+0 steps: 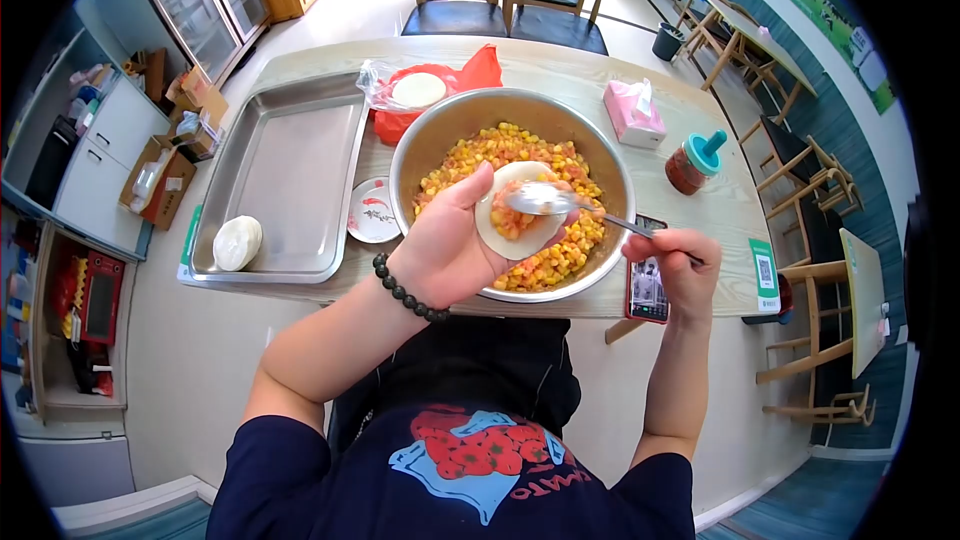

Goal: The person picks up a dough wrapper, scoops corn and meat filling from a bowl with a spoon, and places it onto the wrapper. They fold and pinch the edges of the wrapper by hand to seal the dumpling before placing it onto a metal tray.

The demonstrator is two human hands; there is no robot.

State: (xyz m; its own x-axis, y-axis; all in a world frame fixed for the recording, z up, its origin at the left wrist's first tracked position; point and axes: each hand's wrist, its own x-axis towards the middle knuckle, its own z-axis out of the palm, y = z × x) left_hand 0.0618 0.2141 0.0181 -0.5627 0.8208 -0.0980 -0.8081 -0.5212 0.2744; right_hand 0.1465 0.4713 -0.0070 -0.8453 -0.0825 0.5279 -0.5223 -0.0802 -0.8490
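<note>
A round white dumpling wrapper (523, 245) lies across the palm and fingers of my left hand (445, 245). On it sits a mound of corn and pinkish minced filling (514, 225). My right hand (682, 272) grips the thin handle of a metal spoon (540, 198), whose bowl presses on that mound with its rounded back up. Both hands are over the near side of a large steel bowl (405, 160) of yellow corn filling (500, 147). The wrapper overlaps the bowl's contents in this view.
Left of the bowl are a steel tray (300, 155) with a white dough piece (237, 243) and a small saucer (374, 210). Behind lies a red bag (482, 70) with white wrappers (418, 90). To the right are a tissue box (635, 118), a lidded jar (688, 170) and a phone (648, 290).
</note>
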